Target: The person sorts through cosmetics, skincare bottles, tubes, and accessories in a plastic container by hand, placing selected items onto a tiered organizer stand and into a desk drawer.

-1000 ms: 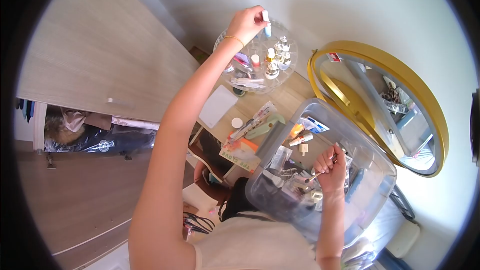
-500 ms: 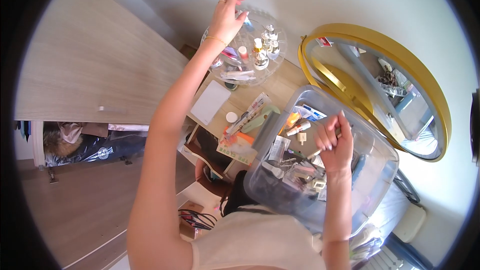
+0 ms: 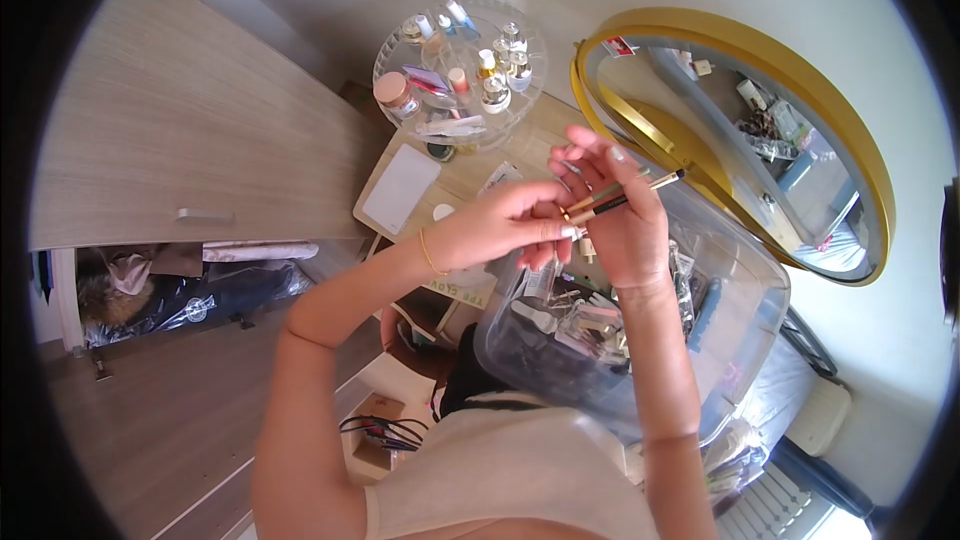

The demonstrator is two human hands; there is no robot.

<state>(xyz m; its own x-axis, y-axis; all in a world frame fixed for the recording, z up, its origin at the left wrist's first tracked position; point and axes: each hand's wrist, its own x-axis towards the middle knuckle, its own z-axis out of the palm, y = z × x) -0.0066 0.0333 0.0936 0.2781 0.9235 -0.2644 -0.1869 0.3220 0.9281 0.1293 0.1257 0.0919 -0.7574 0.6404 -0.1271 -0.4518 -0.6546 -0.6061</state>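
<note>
Thin makeup brushes lie slanted between my two hands above the tub; one has a dark handle and a small dark tip pointing right. My left hand, with a thin bracelet at the wrist, pinches their lower ends between thumb and fingers. The brushes cross the palm of my right hand, which is turned up and holds them loosely, with its fingertips partly spread. Below is a clear plastic tub with jumbled cosmetics, small bottles and packets inside.
A clear round organizer with bottles and a pink-lidded jar stands at the back of the wooden table. Nearby lies a white rectangular item. A gold-framed round mirror leans right; a wardrobe door stands left.
My left hand has come down from the organizer to my right hand and grips the brushes. My right hand has moved up and left and loosened from a fist. The view has shifted slightly.
</note>
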